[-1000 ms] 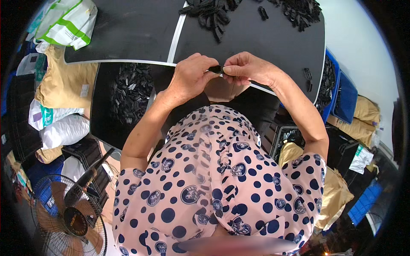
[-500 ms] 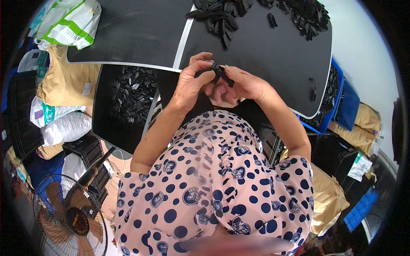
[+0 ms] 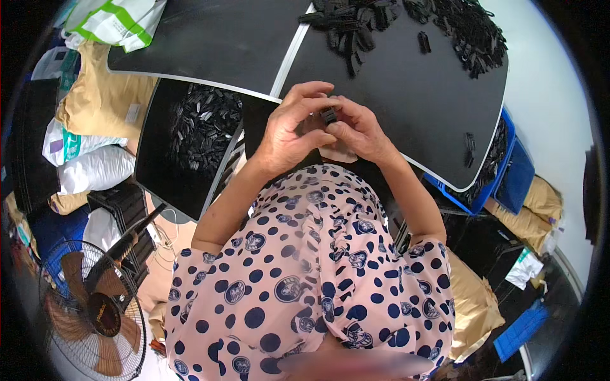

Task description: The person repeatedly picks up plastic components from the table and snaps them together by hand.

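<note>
Between my two hands, just off the table's near edge, is a small black plastic part (image 3: pixel 328 115). My left hand (image 3: pixel 289 130) pinches it from the left, thumb below and fingers arched above. My right hand (image 3: pixel 363 130) grips it from the right with thumb and forefinger. Much of the part is hidden by fingertips, so its full shape cannot be made out. Beyond my hands, loose piles of similar black parts (image 3: pixel 352 32) lie on the black table (image 3: pixel 394 89). One single black part (image 3: pixel 424 42) lies between the piles, and another stray piece (image 3: pixel 469 149) lies near the right edge.
Left of my lap, a black tray (image 3: pixel 152 159) holds many black pieces. A blue bin (image 3: pixel 483 200) with more pieces stands by the table's right corner. A white-and-green bag (image 3: pixel 136 41) rests at the far left. A fan (image 3: pixel 95 311) stands lower left, near brown sacks (image 3: pixel 95 105).
My hands have drawn closer together round the black plastic part, and my right fingers have curled in. Before, dark plastic showed at both hands' fingertips. The whole view has shifted slightly.
</note>
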A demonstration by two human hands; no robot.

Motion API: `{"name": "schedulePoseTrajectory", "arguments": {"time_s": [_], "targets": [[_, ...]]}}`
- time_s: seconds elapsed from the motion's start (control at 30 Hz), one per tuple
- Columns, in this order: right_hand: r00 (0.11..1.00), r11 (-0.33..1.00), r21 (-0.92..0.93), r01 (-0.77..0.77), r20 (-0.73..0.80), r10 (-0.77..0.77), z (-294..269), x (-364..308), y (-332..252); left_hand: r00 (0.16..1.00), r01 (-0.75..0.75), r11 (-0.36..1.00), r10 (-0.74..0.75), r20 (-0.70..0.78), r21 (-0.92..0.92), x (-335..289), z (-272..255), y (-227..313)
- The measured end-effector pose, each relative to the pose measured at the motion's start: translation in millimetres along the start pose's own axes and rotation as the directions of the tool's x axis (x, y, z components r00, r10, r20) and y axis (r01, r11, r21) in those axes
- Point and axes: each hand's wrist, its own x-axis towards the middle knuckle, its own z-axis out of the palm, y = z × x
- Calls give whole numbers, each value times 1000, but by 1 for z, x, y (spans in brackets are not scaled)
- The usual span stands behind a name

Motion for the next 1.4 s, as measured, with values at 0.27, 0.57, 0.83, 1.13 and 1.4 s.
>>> {"name": "schedulePoseTrajectory", "arguments": {"time_s": [0.27,0.57,0.83,1.13,1.4], "targets": [[985,942,-320,104,-96,-141,27,12,1,983,-1,1000,-3,-186,-22,-13,2,-11],[991,952,-301,-45,-135,5,8,7,2,869,380,896,-262,-418,228,-66,-93,-45],[664,652,-655,-383,-685,-298,-187,-2,26,987,-3,593,130,-92,805,-13,-66,-43],[817,120,-830,-545,-558,-145,-250,45,45,973,214,758,-219,-70,616,103,48,-74],[813,921,352,-168,-480,331,-186,0,29,998,45,696,-57,-7,717,100,49,-112]]}}
